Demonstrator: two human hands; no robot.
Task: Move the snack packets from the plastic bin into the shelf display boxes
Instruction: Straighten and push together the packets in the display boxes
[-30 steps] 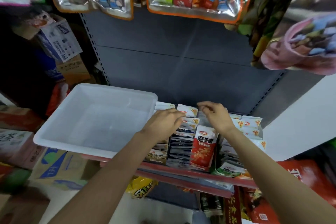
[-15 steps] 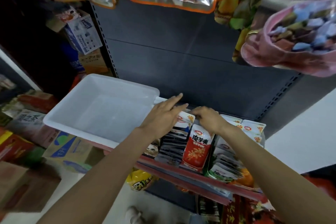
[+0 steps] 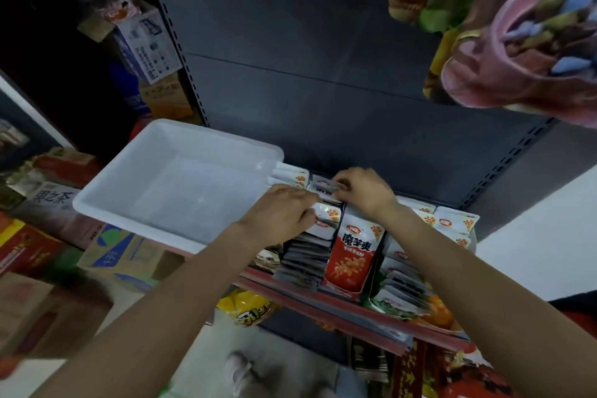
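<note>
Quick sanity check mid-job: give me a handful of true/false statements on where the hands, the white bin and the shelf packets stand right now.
1. The white plastic bin holds no packets. True.
2. Both hands are inside the bin. False: the left hand and right hand are over the display boxes, to the right of the bin.
3. The right hand pinches a grey packet at the back of the row. True.
4. The red packet stands at the front, between two rows of packets. True.
5. The bin sits on the floor. False: it rests on the shelf, overhanging the shelf's left end.
</note>
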